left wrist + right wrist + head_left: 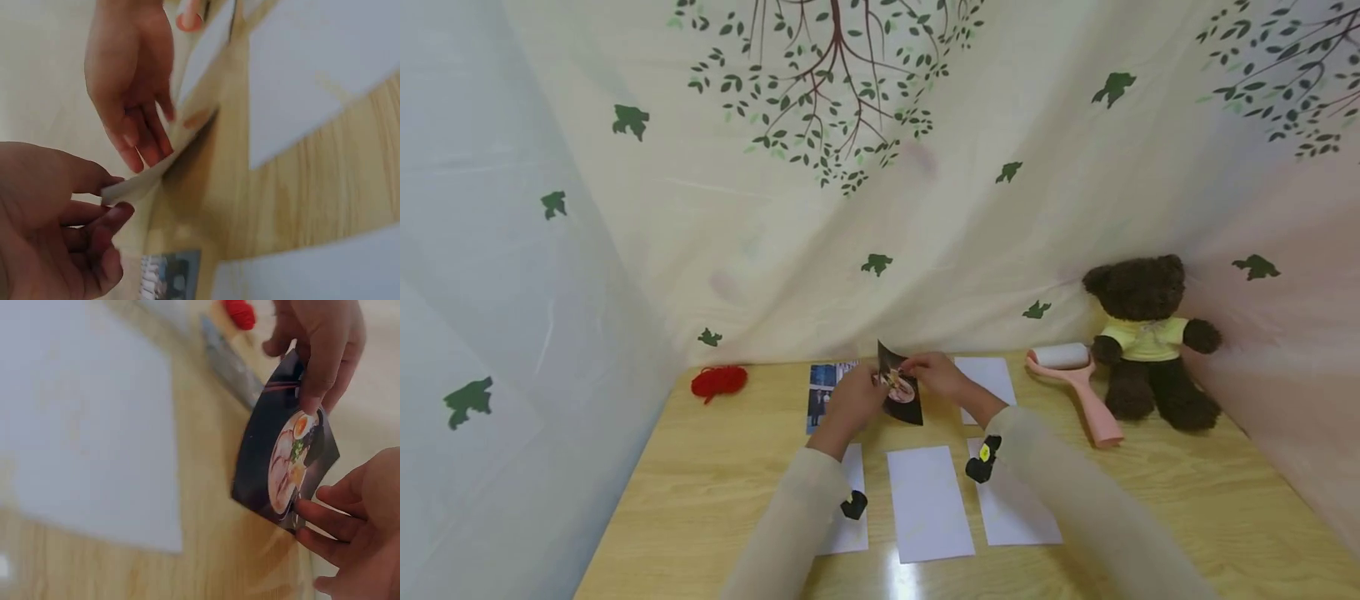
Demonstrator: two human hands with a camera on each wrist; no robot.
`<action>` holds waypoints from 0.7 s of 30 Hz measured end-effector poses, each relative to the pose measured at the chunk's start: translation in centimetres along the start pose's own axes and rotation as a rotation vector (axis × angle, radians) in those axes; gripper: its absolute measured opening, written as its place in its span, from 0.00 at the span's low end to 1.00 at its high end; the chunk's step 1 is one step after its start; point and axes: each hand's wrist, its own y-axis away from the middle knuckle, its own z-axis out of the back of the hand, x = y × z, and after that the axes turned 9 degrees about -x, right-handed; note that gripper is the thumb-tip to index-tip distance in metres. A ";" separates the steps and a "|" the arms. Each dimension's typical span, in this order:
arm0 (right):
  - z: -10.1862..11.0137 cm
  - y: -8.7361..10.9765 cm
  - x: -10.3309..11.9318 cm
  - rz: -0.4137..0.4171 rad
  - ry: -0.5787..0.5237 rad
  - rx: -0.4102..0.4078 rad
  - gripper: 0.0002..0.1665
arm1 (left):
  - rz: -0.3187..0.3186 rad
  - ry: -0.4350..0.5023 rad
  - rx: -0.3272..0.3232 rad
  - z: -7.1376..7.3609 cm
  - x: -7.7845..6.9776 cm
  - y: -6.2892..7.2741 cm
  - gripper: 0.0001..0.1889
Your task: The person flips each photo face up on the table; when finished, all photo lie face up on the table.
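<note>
- Left hand (pixel 856 397): pinches the dark food picture (pixel 909 411) at its left side, over the far middle of the table (pixel 700 500).
- Right hand (pixel 946 379): fingers loosely extended, touching the picture's right side.
- Brown bear (pixel 1144 287): far right.

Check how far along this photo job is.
Seemingly done: the photo of people at back left lies picture side up. In hand: the food photo, pinched by the left hand and touched by the right hand. Probably left: four white sheets showing no picture, one at back right, three in front.
</note>
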 end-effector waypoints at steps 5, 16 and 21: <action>-0.3 0.5 -0.2 0.148 0.319 0.028 0.18 | -0.016 -0.220 0.025 -0.8 1.4 0.0 0.11; 0.3 1.0 0.0 0.191 0.521 0.018 0.21 | -0.057 -0.309 0.041 -1.2 1.8 0.4 0.09; 0.7 0.8 -0.5 0.195 0.461 0.049 0.20 | -0.050 -0.311 0.080 -0.7 1.4 0.6 0.10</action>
